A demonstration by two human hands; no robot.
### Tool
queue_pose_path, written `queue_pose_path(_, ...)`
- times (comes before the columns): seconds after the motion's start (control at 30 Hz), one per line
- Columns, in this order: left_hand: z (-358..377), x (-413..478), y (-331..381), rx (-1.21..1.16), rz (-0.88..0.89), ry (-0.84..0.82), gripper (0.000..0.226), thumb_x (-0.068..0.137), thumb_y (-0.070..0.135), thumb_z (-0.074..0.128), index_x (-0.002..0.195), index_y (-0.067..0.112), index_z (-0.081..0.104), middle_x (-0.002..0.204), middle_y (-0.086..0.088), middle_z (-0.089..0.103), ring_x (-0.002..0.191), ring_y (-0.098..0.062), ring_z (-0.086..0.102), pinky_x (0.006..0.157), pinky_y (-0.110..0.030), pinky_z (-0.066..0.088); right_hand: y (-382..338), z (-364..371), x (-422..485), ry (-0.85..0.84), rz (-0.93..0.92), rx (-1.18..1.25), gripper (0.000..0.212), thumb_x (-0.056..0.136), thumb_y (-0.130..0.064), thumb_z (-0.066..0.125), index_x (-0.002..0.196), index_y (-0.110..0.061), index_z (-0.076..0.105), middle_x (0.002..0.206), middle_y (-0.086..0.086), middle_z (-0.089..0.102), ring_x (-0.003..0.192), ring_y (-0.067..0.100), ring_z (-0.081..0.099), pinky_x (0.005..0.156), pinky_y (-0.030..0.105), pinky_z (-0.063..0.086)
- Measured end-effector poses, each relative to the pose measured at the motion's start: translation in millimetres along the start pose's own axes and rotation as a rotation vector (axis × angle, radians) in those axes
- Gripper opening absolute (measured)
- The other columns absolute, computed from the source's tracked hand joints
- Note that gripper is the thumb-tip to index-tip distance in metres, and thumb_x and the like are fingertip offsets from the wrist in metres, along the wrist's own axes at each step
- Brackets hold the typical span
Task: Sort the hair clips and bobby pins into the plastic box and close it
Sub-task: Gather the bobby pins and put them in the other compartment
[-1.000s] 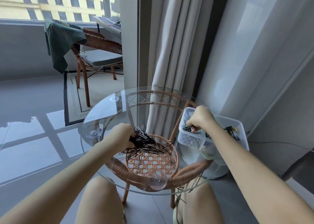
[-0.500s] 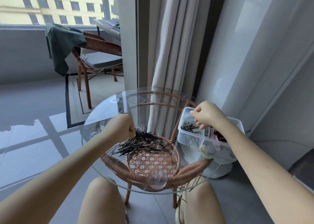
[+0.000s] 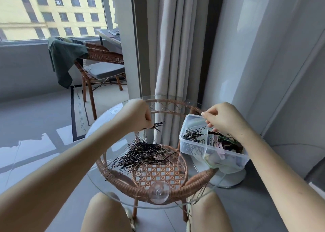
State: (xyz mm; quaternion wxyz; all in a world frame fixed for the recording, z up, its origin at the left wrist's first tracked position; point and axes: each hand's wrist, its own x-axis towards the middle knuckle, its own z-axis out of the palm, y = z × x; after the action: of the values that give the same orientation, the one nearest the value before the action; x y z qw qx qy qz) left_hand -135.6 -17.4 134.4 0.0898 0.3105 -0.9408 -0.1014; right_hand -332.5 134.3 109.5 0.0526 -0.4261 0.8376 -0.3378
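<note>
A clear plastic box (image 3: 183, 144) stands on the right side of the round glass table (image 3: 105, 126). Its left compartment holds black bobby pins (image 3: 193, 135); the right one holds pink and dark hair clips (image 3: 222, 144). A loose pile of bobby pins (image 3: 144, 155) lies in the middle of the glass. My left hand (image 3: 138, 114) hovers above the pile, closed on a small bunch of bobby pins (image 3: 157, 125). My right hand (image 3: 224, 120) hangs over the box's far edge with pinched fingertips; nothing clearly shows between them.
The glass top rests on a rattan frame (image 3: 123, 184) with a suction cup (image 3: 159, 194) at the near rim. My knees sit under the near edge. A curtain (image 3: 173, 55) hangs behind, a rattan chair with green cloth (image 3: 67, 55) far left.
My left hand has risen off the pile with a bunch of pins. My right hand has lifted out of the box's left compartment and moved up toward its far edge.
</note>
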Motion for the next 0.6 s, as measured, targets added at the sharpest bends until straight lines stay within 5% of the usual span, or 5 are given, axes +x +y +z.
queue_pose_path(0.23,14,39,72,-0.076,0.075,0.114,0.009,0.078,0.016,0.069,0.077,0.009,0.075,0.053,0.008,0.052,0.063,-0.019,0.057,0.064,-0.025,0.049,13,-19,-11,0.087,-0.027,0.048,0.038,0.086,-0.028,0.056,0.074,0.007,0.064,0.073,0.029,0.065,0.075,0.044,0.062,0.071,0.053,0.056)
queue_pose_path(0.4,70,66,101,-0.071,-0.010,-0.024,0.007,0.080,0.003,0.062,0.083,-0.001,0.068,0.071,-0.008,0.065,0.081,-0.028,0.068,0.069,-0.033,0.057,21,-19,-24,0.053,0.004,-0.002,0.036,0.089,-0.029,0.055,0.074,0.003,0.065,0.077,0.027,0.067,0.064,0.040,0.060,0.072,0.045,0.056)
queue_pose_path(0.53,76,72,105,-0.019,0.026,-0.202,0.029,0.085,0.027,0.062,0.094,-0.001,0.063,0.072,-0.004,0.060,0.071,-0.023,0.058,0.075,-0.031,0.054,27,-16,-31,0.032,-0.002,-0.022,0.035,0.089,-0.030,0.054,0.078,0.001,0.066,0.079,0.025,0.068,0.078,0.040,0.064,0.073,0.046,0.057)
queue_pose_path(0.6,63,71,101,-0.100,0.050,-0.263,0.039,0.089,0.033,0.056,0.114,0.004,0.063,0.102,-0.011,0.068,0.067,-0.021,0.064,0.075,-0.032,0.058,28,-15,-32,0.032,-0.010,-0.024,0.034,0.089,-0.030,0.052,0.079,0.000,0.065,0.077,0.022,0.069,0.077,0.040,0.064,0.074,0.046,0.057)
